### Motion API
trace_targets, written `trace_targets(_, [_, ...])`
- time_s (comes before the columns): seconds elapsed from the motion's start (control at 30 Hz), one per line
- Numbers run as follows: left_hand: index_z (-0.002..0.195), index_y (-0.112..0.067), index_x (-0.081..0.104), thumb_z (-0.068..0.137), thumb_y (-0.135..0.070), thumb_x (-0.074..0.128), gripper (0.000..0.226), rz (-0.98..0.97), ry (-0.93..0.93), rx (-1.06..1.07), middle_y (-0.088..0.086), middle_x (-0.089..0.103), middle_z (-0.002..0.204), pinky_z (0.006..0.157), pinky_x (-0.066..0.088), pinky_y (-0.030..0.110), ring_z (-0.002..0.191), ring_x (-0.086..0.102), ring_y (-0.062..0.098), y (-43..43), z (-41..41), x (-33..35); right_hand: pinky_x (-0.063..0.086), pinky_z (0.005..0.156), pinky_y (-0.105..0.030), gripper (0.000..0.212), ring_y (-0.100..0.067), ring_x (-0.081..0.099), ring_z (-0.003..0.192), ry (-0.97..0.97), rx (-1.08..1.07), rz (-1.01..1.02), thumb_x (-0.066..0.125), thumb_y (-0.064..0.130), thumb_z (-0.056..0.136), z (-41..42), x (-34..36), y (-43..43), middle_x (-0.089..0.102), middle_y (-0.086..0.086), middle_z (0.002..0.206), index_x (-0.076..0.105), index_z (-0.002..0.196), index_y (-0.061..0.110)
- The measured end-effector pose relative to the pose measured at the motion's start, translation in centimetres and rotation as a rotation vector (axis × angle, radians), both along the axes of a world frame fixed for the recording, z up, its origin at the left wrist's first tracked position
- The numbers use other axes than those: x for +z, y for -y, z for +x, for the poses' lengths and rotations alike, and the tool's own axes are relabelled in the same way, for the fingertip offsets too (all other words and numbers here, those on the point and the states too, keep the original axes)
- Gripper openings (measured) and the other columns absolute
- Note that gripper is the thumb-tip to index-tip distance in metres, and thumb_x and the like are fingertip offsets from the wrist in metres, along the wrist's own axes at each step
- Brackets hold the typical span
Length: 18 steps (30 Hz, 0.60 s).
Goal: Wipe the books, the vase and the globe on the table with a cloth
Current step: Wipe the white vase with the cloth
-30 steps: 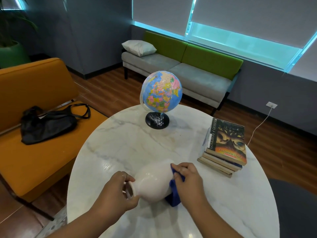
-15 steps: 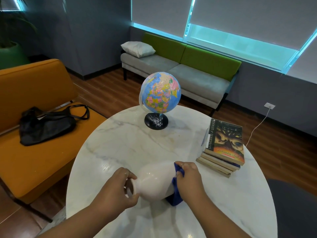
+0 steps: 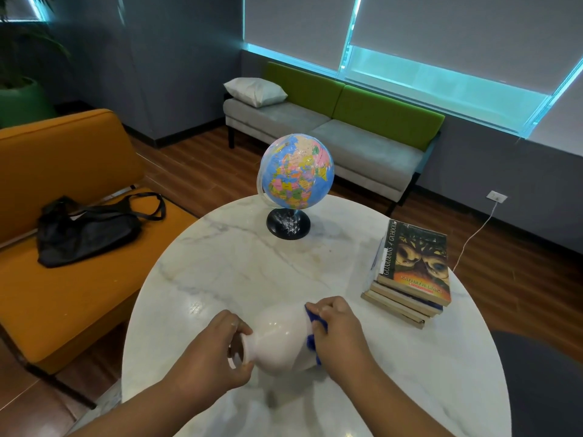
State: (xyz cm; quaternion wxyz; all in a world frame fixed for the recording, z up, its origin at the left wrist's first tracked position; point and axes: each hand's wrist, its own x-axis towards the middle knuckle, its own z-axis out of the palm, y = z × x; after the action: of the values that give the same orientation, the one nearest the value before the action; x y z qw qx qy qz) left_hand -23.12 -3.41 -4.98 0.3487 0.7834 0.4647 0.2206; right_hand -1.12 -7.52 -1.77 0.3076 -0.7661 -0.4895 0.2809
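Now curling the left fingers (image 3: 236,326) round the narrow neck of the vase (image 3: 277,339), right at its mouth, and gripping it there with the left hand (image 3: 217,351). Pressing the right fingers (image 3: 325,307), bent over a bunched blue cloth (image 3: 311,341), against the wide end of the vase, with the right hand (image 3: 340,332) covering most of the cloth. Holding the vase on its side between the two hands, long axis running left to right, mouth pointing left and slightly near, belly and base pointing right. Not possible to tell whether resting on the table (image 3: 239,269) or hovering just above it; lying in any case toward the near edge, over a soft shadow. Judging the step in hand as wiping the vase, with the cloth working on the right-hand end only. Probably calling next for sliding the cloth leftward along that axis toward the neck, or for turning the vase with the left hand to bring round the hidden side. Leaving the globe (image 3: 298,175) upright at the far side, well apart from both hands, and the stack of books (image 3: 413,272) at the right, nearer the right hand than the left.
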Motion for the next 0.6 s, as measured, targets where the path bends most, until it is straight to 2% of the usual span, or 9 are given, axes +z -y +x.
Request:
trace_targets(0.07, [0.097,-0.034,0.053,0.067,-0.027,0.081,0.042,-0.004,-0.009,-0.005,-0.020,0.049,0.097,0.074,0.052,0.017,0.091,0.054,-0.001,0.0,-0.1,-0.1,0.044,0.073,-0.001,0.029,-0.002,0.053,0.092,-0.024,0.032,-0.019,0.045,0.001,0.096,0.3,0.4,0.0,0.049,0.013,0.108,0.063,0.114,0.015])
trace_targets(0.1, [0.098,-0.034,0.053,0.067,-0.027,0.081,0.042,-0.003,-0.008,-0.009,-0.020,0.049,0.097,0.074,0.052,0.017,0.090,0.055,-0.001,0.0,-0.1,-0.1,0.042,0.074,0.000,0.030,-0.001,0.052,0.092,-0.006,0.018,-0.043,0.045,0.001,0.097,0.8,0.4,-0.3,0.048,0.015,0.106,0.064,0.115,0.016])
trace_targets(0.23, [0.099,-0.032,0.054,0.069,-0.025,0.080,0.040,0.022,0.009,-0.033,-0.018,0.050,0.097,0.075,0.051,0.016,0.090,0.055,0.000,-0.1,0.2,0.1,0.036,0.083,-0.005,0.034,-0.007,0.053,0.100,0.112,-0.110,-0.131,0.045,0.007,0.097,2.2,-0.1,-1.1,0.046,0.016,0.111,0.061,0.121,0.024])
trace_targets(0.33, [0.098,-0.033,0.054,0.068,-0.025,0.080,0.040,0.030,0.005,-0.044,-0.018,0.050,0.096,0.073,0.052,0.017,0.087,0.056,0.001,-0.2,0.2,0.1,0.045,0.087,-0.013,0.029,-0.011,0.055,0.106,0.003,-0.084,-0.034,0.047,0.004,0.094,0.5,-0.3,-0.2,0.049,0.018,0.107,0.062,0.113,0.020])
trace_targets(0.4, [0.098,-0.034,0.054,0.067,-0.027,0.079,0.040,0.034,-0.001,-0.050,-0.018,0.050,0.096,0.073,0.052,0.017,0.087,0.056,0.002,-0.3,0.2,0.0,0.049,0.077,-0.010,0.027,-0.007,0.055,0.099,-0.053,-0.010,0.010,0.048,0.004,0.094,-0.8,0.2,0.6,0.048,0.017,0.106,0.061,0.110,0.022])
trace_targets(0.47, [0.098,-0.036,0.054,0.067,-0.029,0.080,0.041,0.024,-0.005,-0.054,-0.019,0.050,0.096,0.074,0.051,0.016,0.088,0.056,0.002,-0.2,0.1,0.0,0.045,0.069,-0.002,0.029,-0.003,0.053,0.096,-0.050,0.048,-0.009,0.049,0.005,0.095,-0.7,0.2,1.0,0.047,0.018,0.108,0.063,0.112,0.023])
trace_targets(0.53, [0.098,-0.038,0.053,0.068,-0.031,0.081,0.042,0.014,-0.003,-0.058,-0.020,0.050,0.098,0.074,0.051,0.015,0.090,0.055,0.000,-0.2,0.2,0.2,0.036,0.084,0.002,0.033,0.000,0.051,0.100,0.035,0.036,-0.018,0.049,0.006,0.095,0.5,-0.2,0.6,0.047,0.016,0.112,0.065,0.118,0.024])
trace_targets(0.6, [0.097,-0.039,0.052,0.068,-0.031,0.080,0.041,0.009,-0.002,-0.058,-0.021,0.051,0.099,0.075,0.050,0.014,0.091,0.054,-0.001,-0.2,0.4,0.6,0.029,0.096,-0.005,0.036,-0.001,0.048,0.104,0.098,-0.037,-0.055,0.048,0.006,0.095,1.5,-0.4,0.4,0.045,0.015,0.115,0.063,0.121,0.025])
